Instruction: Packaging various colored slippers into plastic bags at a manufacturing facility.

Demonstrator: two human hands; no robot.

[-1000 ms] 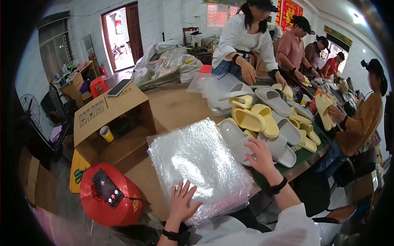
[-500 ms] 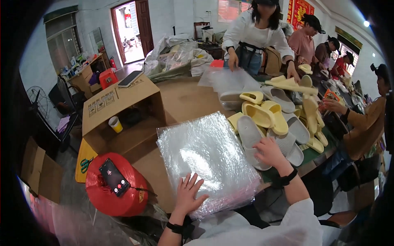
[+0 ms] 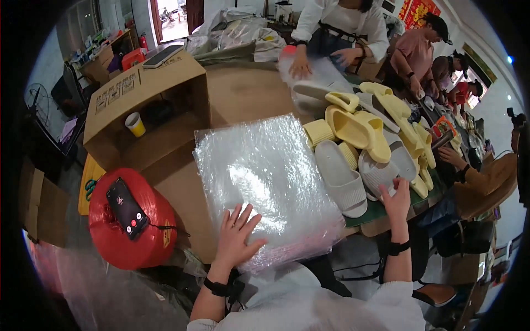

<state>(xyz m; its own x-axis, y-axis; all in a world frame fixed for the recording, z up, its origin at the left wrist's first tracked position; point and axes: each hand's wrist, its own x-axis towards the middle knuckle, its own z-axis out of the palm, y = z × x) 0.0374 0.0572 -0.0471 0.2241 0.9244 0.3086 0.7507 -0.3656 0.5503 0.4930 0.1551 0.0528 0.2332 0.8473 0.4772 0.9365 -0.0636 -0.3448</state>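
left hand (image 3: 236,234) flat, fingers spread, pinning stack of clear plastic bags (image 3: 265,182) at near table edge; right hand (image 3: 396,199) open, touching grey slipper (image 3: 377,174) beside stack, grasping nothing

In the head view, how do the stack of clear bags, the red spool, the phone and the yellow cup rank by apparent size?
1. Stack of clear bags, under the left hand.
2. Red spool, though it sits lower than the table, so unsure.
3. Phone.
4. Yellow cup, farther away.
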